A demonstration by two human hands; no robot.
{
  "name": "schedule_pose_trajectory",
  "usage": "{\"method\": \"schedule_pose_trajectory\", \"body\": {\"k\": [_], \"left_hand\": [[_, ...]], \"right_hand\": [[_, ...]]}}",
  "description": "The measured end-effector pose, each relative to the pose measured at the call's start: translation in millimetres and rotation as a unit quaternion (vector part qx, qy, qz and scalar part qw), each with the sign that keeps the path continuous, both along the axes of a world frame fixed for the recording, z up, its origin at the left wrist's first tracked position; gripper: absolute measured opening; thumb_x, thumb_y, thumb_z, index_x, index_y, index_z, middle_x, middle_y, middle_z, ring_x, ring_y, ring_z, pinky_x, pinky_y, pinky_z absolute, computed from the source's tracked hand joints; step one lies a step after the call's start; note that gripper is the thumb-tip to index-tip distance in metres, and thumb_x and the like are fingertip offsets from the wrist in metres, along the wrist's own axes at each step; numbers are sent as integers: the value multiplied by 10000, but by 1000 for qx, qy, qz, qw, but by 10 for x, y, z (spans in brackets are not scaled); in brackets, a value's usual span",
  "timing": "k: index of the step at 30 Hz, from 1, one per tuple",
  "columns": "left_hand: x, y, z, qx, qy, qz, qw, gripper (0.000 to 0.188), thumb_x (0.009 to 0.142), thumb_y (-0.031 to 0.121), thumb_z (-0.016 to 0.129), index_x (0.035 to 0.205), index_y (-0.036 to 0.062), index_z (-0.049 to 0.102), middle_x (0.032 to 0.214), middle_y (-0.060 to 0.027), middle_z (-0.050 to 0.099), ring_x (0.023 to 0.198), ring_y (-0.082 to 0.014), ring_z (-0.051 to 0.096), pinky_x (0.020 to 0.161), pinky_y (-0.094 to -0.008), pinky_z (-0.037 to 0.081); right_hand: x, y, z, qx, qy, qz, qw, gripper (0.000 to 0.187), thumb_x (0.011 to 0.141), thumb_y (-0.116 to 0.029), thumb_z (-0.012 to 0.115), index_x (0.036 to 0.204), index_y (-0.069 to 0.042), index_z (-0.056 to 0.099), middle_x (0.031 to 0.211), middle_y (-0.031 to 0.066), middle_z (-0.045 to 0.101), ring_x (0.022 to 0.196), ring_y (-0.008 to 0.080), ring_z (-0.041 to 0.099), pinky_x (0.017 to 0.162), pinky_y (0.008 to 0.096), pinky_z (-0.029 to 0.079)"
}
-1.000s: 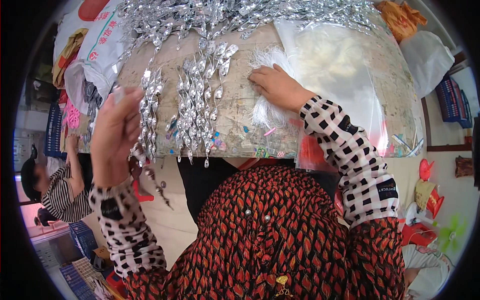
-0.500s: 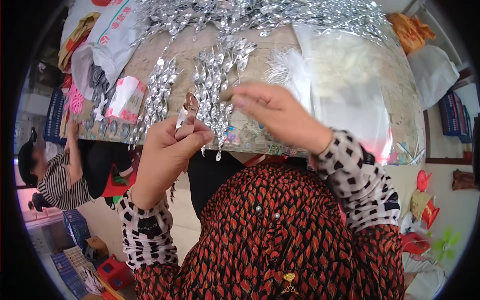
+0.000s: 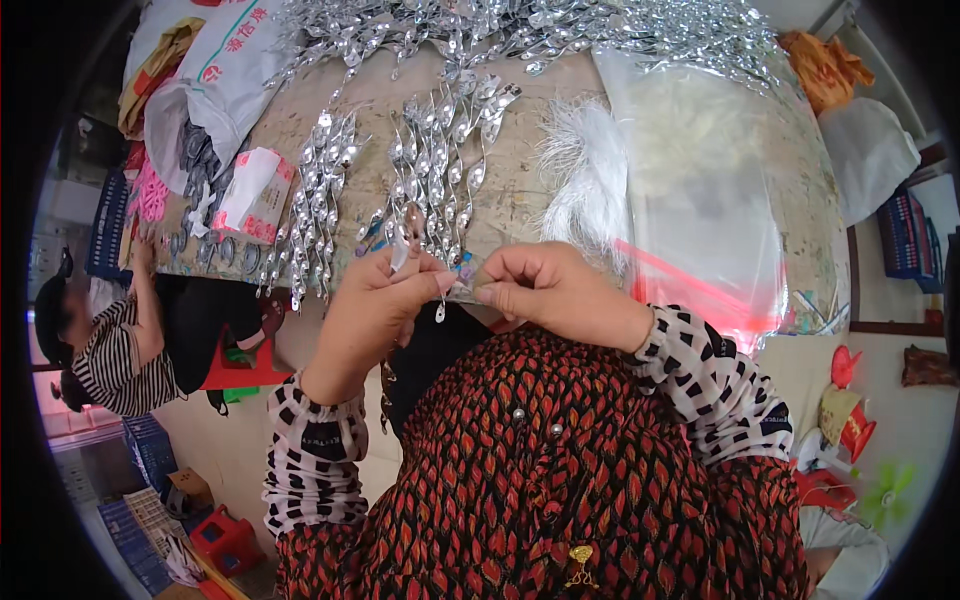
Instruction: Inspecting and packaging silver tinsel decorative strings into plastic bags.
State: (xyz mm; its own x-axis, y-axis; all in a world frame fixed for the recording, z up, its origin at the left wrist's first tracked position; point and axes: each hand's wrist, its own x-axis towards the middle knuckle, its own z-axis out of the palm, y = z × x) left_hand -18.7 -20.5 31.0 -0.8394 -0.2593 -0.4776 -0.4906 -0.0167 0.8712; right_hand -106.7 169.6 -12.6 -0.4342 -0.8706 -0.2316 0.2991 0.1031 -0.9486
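Observation:
At the table's near edge, my left hand [image 3: 375, 305] is closed on a shiny twisted metallic strip [image 3: 405, 253]. Its top end sticks up above the fingers, and a twisted length [image 3: 386, 385] hangs below the hand. My right hand [image 3: 565, 295] is close by on the right, thumb and forefinger pinched together; what is between them is too small to make out. Just beyond the hands lies a bunch of silver twisted strips [image 3: 435, 165], with a second bunch [image 3: 322, 195] to its left. A bundle of white threads [image 3: 590, 185] lies beyond my right hand.
Clear plastic bags [image 3: 700, 225] with red edges lie on the right of the table. A large heap of silver strips [image 3: 520, 30] covers the far side. A tissue box [image 3: 255, 195] and white sack [image 3: 205, 110] stand left, near a seated person [image 3: 130, 355].
My right hand has moved down and left, close to my left hand. The left hand and its strip have shifted slightly right. The white threads are now uncovered.

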Motion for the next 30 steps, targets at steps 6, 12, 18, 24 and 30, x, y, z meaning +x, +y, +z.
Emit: {"method": "schedule_pose_trajectory", "body": {"k": [6,12,18,24,30], "left_hand": [[-6,-51,-361,243,53,-82,965,455,977,365,474,1212,-24,504,727,22,458,592,-75,501,460,-208,402],[62,31,-480,348,103,-67,929,419,987,293,457,1184,-69,531,796,-29,513,705,-160,557,675,-297,509],[95,10,-407,319,114,-70,938,357,949,227,546,1172,-52,539,869,-49,574,730,-179,617,709,-311,517],[105,59,-370,296,118,-69,945,331,925,176,584,1177,-34,540,990,-71,614,730,-171,622,705,-291,518],[94,105,-325,262,116,-67,956,347,906,180,609,1172,-33,544,983,-67,593,717,-176,616,687,-322,535]], "right_hand": [[47,158,78,-12,-11,-68,998,110,927,-148,587,938,-39,600,760,-38,590,638,15,504,570,163,403],[199,113,224,-73,-25,-145,986,102,926,-144,592,954,-46,604,759,-39,588,647,7,499,573,154,380],[213,95,186,-81,-24,-160,984,107,926,-143,592,966,-44,600,788,-35,593,684,6,515,586,152,384],[206,73,199,-61,-27,-163,984,116,926,-152,595,960,-42,603,758,-41,585,655,2,503,569,150,377],[196,71,220,-63,-46,-186,980,127,921,-173,604,950,-49,609,721,-41,582,591,2,473,525,148,361]]}}
